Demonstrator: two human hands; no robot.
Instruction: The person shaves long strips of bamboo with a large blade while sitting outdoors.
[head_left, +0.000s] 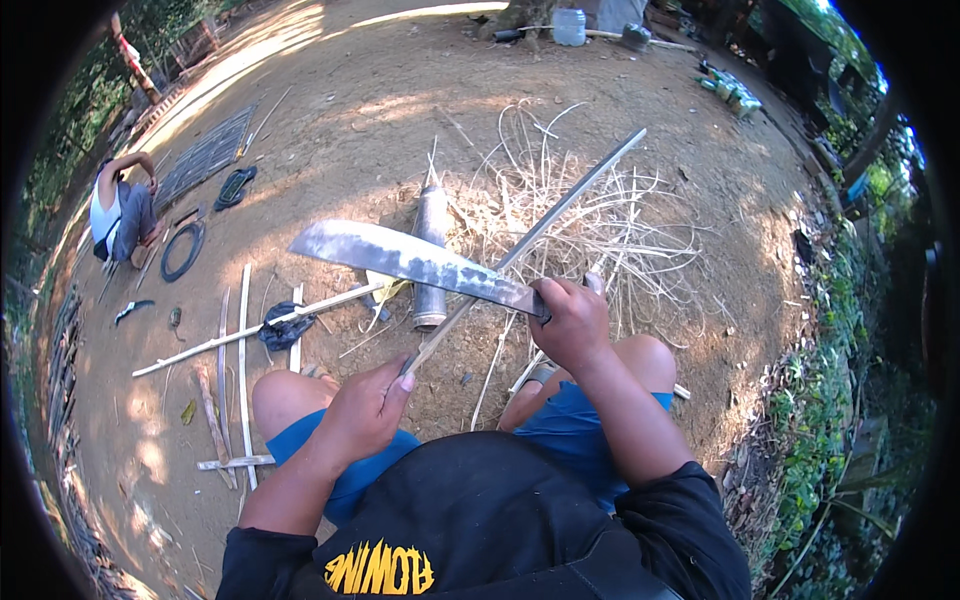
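On bare dirt strewn with shavings (590, 225), a bamboo strip (530, 240) is pinched at its near end by the left hand (365, 415) while a machete (420, 262) is gripped in the right hand (572, 322), so a slipped blade could well cut the left fingers.
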